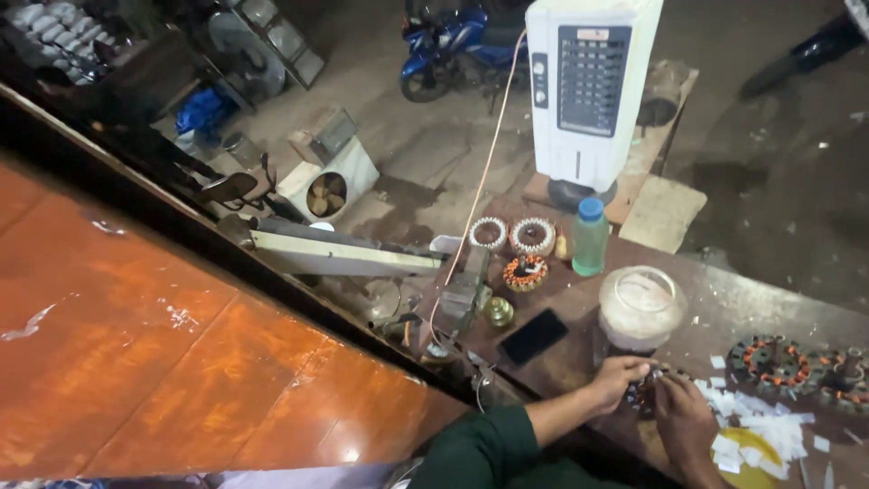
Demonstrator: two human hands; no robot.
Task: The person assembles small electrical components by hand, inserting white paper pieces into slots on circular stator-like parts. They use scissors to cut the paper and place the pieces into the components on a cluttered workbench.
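My left hand (618, 377), with a green sleeve behind it, reaches in from the lower middle and grips a small dark motor stator (646, 391) on the brown workbench (724, 308). My right hand (684, 424) closes on the same stator from the near side, covering most of it. Several white paper slips (769, 433) lie just right of my hands beside a yellow dish (751, 453). A clear jar of white bits (641, 306) stands right behind the stator.
Two more wound stators (771, 360) lie at the right. On the bench are a black phone (534, 336), a green bottle (589, 237), ring-shaped stators (531, 237) and a vise (462, 294). A white air cooler (588, 91) and a blue motorcycle (448, 45) stand beyond. An orange-brown panel (163, 362) fills the left.
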